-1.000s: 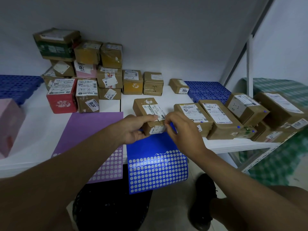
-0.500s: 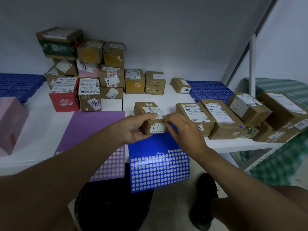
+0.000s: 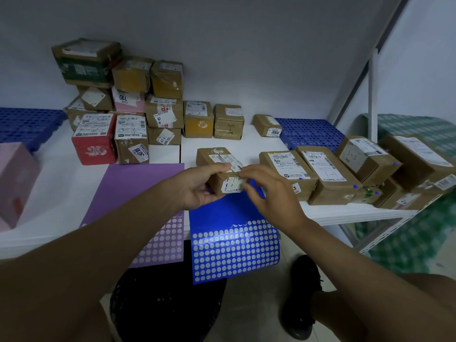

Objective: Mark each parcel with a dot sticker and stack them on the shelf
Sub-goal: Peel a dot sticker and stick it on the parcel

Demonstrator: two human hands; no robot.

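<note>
- Nearest, below both wrists: blue sticker sheet (image 3: 234, 245) hanging over the table (image 3: 61, 201) edge, most dots already gone from its upper part; kept close, probably so a fresh dot sits within short reach.
- Left of it, under the left forearm: purple sticker sheet (image 3: 138, 193), likewise draped over the edge.
- Left hand (image 3: 197, 186) wrapped round the near left end of the small brown parcel (image 3: 219, 166), thumb on top, fingers (image 3: 209, 196) curled beneath; likely bracing it so it cannot slide.
- Right hand (image 3: 269, 191) at the parcel's near right corner, fingertips (image 3: 246, 172) bunched and pressed against the box by the white label; presumably setting a dot, though no dot visible under them.
- Just right of the right fingers: row of brown parcels (image 3: 328, 174) bearing small blue dots on their corners, seemingly marked and set aside.
- Beyond the fingertips, far left against the wall: stacked parcels (image 3: 128, 104), red box (image 3: 95, 139) in front; stacking spot, by the look of it.
- Blue perforated mats (image 3: 308, 132) at the far ends.
</note>
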